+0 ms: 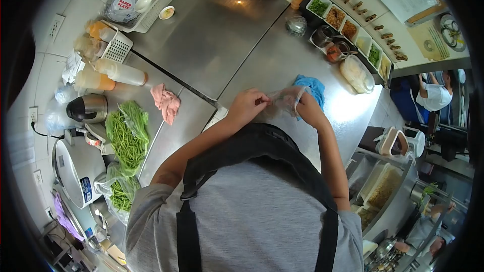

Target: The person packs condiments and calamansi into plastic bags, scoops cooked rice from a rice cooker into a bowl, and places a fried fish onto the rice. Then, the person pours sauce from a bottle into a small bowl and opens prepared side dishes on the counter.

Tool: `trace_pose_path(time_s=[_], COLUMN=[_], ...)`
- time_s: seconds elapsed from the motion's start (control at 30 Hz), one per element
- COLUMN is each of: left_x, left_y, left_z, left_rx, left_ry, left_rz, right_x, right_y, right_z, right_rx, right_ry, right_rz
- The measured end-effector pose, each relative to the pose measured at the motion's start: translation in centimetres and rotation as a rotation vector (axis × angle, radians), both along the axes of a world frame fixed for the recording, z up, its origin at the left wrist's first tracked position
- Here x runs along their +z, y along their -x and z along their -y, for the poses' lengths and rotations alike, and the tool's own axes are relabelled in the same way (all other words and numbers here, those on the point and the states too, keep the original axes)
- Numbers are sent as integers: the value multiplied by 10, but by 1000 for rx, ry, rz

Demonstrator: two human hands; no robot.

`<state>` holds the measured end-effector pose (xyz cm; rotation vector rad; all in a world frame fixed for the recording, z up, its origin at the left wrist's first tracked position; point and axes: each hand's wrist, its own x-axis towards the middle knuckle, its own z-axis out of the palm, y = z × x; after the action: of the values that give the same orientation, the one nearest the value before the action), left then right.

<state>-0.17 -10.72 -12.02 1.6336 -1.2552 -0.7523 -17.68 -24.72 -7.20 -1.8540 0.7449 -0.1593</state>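
A clear plastic bag (282,102) stretches between my two hands, just in front of my chest. With thumb and fingertips, my left hand (249,107) pinches its left edge. My right hand (308,110) is closed at the bag's right side; the film covers some of its fingers, and I cannot tell whether they are inside the bag. Right behind the right hand, a crumpled blue cloth (313,86) lies on the steel counter (252,78).
Bottles (121,72), a pink cloth (165,103) and bagged green beans (128,141) lie left. A rice cooker (78,171) stands beyond them. Black trays of chopped toppings (349,29) and a lidded container (357,74) line the right. Other people (438,93) are farther right.
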Motion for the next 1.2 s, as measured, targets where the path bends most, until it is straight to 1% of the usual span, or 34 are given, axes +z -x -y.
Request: trace_pose_path(time_s=[0.1, 0.2, 0.3, 0.37, 0.4, 0.5, 0.6, 0.7, 0.8, 0.9, 1.0, 1.1, 1.2], left_x=[-3, -1, -27, -52, -53, -57, -59, -50, -44, -24, -9, -18, -22], left_y=[1, 6, 6, 3, 0, -1, -6, -6, -9, -8, 1, 4, -5], left_z=[5, 7, 7, 2, -1, -11, -20, -17, -12, -8, 11, 36, 55], left_rx=[28, 50, 45, 3, -17, -16, 29, -4, -137, -184, -211, -379, -658], left_ry=[1, -91, -76, -68, -64, -93, -232, -233, -300, -90, -35, -44, -254], left_rz=[-8, -220, -617, -575, -552, -403, -326, -344, -224, 78, 59, -208, -541], right_x=[-7, 5, 2, 0, 0, -3, -7, -7, -3, -3, -6, -1, 6], right_y=[1, 2, 3, 3, 1, -2, -5, -8, -12, -15, -17, -14, -5], right_z=[-1, -5, -9, -12, -13, -13, -16, -20, -26, -29, -28, -30, -30], right_rx=[-19, 21, 38, 20, 11, -11, -33, -24, 77, 49, 58, 68, 71], right_ry=[108, 10, -55, -9, 13, 64, 137, 155, 492, 465, 501, 515, 483], right_rz=[82, -24, -17, 6, 18, -185, -163, -160, -109, -102, -116, -134, -87])
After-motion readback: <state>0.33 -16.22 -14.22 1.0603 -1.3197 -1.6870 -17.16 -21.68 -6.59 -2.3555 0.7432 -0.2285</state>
